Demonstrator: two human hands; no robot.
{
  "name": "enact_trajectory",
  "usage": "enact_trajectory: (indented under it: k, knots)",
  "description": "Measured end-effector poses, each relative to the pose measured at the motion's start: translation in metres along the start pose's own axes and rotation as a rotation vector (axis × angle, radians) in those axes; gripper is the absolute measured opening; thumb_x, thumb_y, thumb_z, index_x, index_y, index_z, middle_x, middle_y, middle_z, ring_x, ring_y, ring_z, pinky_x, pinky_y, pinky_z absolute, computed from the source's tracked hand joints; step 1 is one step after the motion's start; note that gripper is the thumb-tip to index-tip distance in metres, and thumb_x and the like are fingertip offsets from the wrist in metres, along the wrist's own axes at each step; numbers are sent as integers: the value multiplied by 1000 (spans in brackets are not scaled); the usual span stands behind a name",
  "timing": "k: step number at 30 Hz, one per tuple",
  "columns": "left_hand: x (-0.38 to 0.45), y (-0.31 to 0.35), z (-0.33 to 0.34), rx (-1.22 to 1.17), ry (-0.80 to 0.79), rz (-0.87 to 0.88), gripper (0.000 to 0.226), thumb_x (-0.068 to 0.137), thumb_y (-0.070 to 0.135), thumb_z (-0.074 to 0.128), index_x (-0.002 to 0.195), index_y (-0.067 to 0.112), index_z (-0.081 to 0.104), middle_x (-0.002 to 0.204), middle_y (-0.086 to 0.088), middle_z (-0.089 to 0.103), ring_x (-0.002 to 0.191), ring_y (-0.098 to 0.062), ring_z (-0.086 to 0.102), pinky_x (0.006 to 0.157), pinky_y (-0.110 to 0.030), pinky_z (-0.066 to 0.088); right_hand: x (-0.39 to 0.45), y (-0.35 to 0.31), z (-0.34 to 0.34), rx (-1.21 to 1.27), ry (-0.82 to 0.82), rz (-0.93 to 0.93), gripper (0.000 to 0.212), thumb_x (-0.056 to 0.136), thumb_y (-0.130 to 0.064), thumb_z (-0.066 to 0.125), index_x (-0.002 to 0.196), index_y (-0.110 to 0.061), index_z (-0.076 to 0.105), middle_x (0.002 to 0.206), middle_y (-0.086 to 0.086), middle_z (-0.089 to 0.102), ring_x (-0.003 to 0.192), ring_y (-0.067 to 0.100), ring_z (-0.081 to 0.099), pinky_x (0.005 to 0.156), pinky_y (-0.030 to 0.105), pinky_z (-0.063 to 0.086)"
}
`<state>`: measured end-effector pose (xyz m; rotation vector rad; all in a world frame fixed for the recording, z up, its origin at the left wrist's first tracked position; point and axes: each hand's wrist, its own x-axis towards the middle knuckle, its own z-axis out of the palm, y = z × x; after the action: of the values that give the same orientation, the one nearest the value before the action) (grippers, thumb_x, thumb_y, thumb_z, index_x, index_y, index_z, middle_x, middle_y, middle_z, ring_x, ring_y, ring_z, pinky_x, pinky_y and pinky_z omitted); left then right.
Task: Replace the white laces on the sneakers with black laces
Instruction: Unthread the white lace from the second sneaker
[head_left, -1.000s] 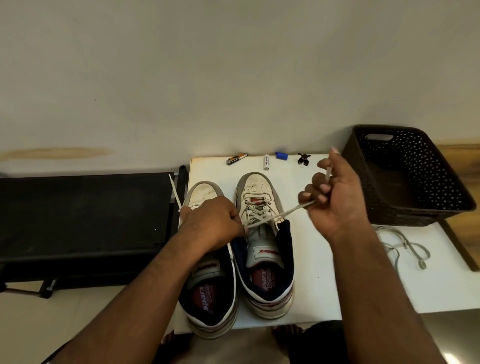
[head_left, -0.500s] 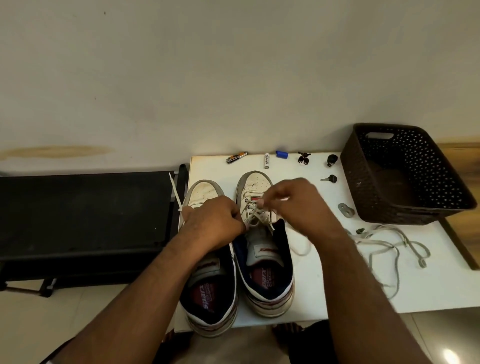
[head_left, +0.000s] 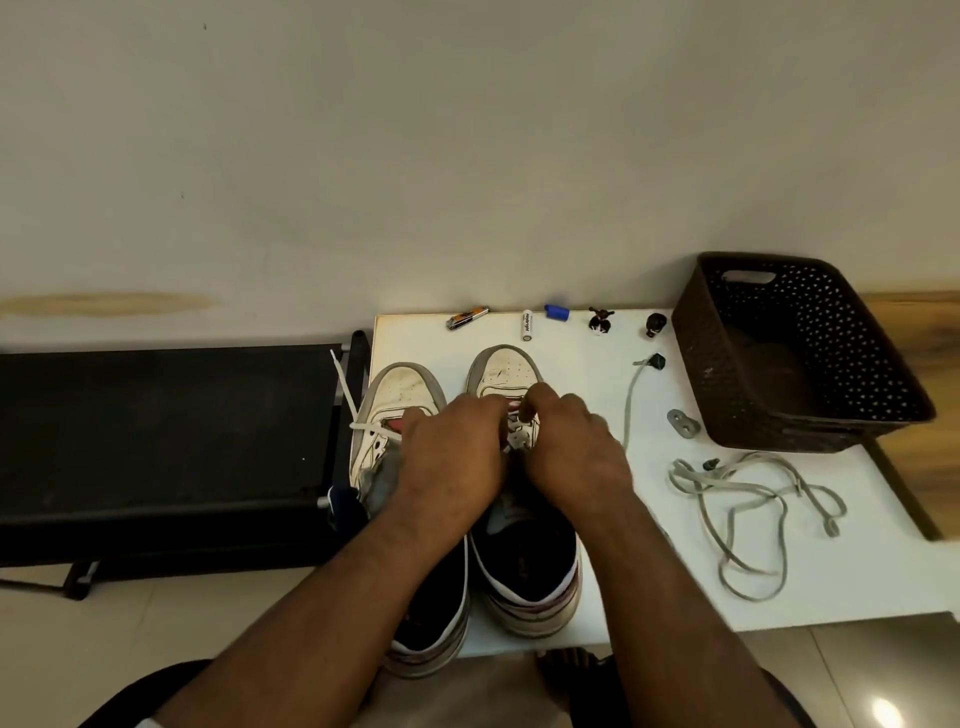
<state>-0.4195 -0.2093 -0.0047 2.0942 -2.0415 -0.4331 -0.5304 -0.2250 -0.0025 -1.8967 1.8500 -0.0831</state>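
**White laces half out, right shoe being worked on**

Two sneakers (head_left: 511, 561) are parked side by side at the lower centre on the white table (head_left: 649, 582). Both hands are bunched over the lacing of the right one: the left hand (head_left: 449, 457) and right hand (head_left: 569, 457) are curled, fingertips pinched on the white lace (head_left: 517, 441). A pulled-out lace (head_left: 753, 519) is heaped at the right, with a dark basket (head_left: 800, 358) further up.

Both hands (head_left: 511, 457) hide the right sneaker's (head_left: 519, 499) lacing and their own fingertips.
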Motion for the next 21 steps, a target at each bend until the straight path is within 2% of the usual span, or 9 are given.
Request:
enact_trajectory:
  k: [3,5,9,11,12,14,16,19,21]
  knots:
    - [-1,-1,-2,23,13,17,14,90,19,55,87,32,51,101,5,56,99,-20,60,96,-40,30,5,5,-2,118,1,55,10,86,-25,60,96,-28,60,109,1,63,98,25,61,81,32,47]
    - [1,-6,-3,-2,-8,-14,18,85,15,60,79,28,50,94,9,54,94,-19,60,96,-41,29,9,17,-7,180,-39,97,7,83,-23,67,83,-28,63,101,1,67,90,22,64,78,32,53]
    - [10,-20,-8,-127,-89,-105,17,78,24,74,73,28,58,82,14,60,91,-10,57,97,-41,24,13,40,-26,417,-188,169,9,79,-12,74,86,-14,69,89,9,69,77,21,65,60,31,57]
    - [10,-24,-9,-151,-107,-92,18,78,27,76,76,30,58,79,16,58,94,-9,57,95,-40,21,13,43,-31,435,-224,159,10,80,-11,74,89,-9,69,89,11,69,77,20,65,58,29,56]
    - [10,-24,-9,-132,-116,-45,16,80,28,74,85,32,59,83,16,59,98,-11,58,93,-40,21,13,43,-32,429,-231,143,10,81,-10,73,90,-8,69,89,11,69,76,19,64,58,28,55]
    - [8,-23,-9,-66,-168,99,37,85,25,67,114,41,51,105,14,60,110,-15,57,96,-42,24,14,39,-32,422,-246,107,9,81,-10,73,89,-8,70,89,11,69,74,16,61,56,24,50]
    - [9,-22,-11,-7,-221,186,50,89,22,62,128,47,44,129,11,55,121,-15,52,101,-46,28,15,36,-33,418,-259,85,7,82,-11,72,89,-9,70,90,10,69,77,17,61,57,23,47]
    - [13,-20,-9,57,-189,185,32,89,27,61,117,43,59,125,11,55,118,-13,52,102,-46,28,16,33,-32,393,-262,70,5,83,-12,71,87,-11,69,90,7,68,80,18,62,59,23,48]
    - [13,-18,-6,69,-148,185,22,86,38,64,108,39,62,118,11,56,111,-12,54,98,-44,27,17,30,-30,362,-250,59,5,83,-12,71,87,-13,68,88,5,67,76,15,61,58,22,48]
